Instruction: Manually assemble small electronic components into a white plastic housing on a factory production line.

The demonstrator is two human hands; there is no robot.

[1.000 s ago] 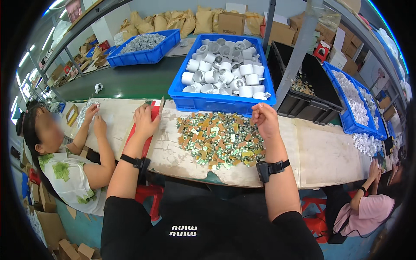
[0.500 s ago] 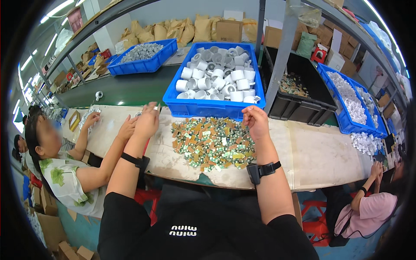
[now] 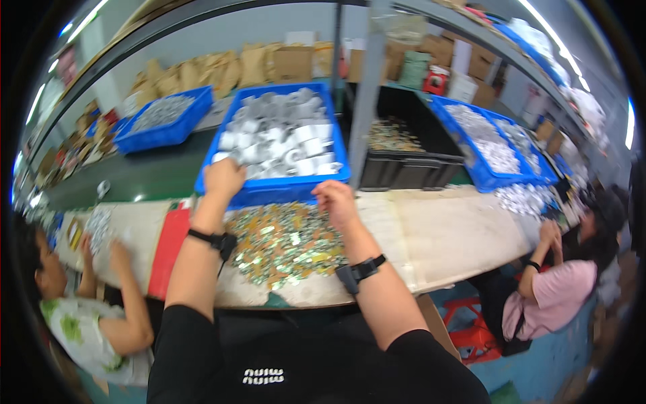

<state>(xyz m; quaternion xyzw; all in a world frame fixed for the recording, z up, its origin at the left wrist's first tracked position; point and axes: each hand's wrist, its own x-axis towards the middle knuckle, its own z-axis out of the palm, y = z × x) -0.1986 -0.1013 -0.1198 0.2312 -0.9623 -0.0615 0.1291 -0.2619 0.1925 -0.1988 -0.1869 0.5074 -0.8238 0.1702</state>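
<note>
My left hand (image 3: 225,179) is over the front left corner of a blue bin (image 3: 269,191) heaped with white cup-shaped plastic housings (image 3: 282,138). Its fingers point away from me toward the housings; they are blurred and mostly hidden behind the back of the hand. Just in front of the bin's right corner, my right hand (image 3: 336,200) is raised with its fingers curled in. Whether something small sits between those fingertips does not show. Below and between both hands, a loose pile of small green and orange-brown circuit boards (image 3: 286,242) lies on the pale tabletop (image 3: 431,236).
A black crate (image 3: 410,168) holding more boards stands right of the bin, behind a grey post (image 3: 367,101). Further right are blue bins (image 3: 481,172) of white parts. A red strip (image 3: 169,249) separates me from a co-worker (image 3: 87,316) at left; another person (image 3: 555,289) sits at right.
The view has swung right, so the scene sits further left. My left hand has moved from beside the co-worker's hand to the bin's front left corner. My right hand stays curled near the pile.
</note>
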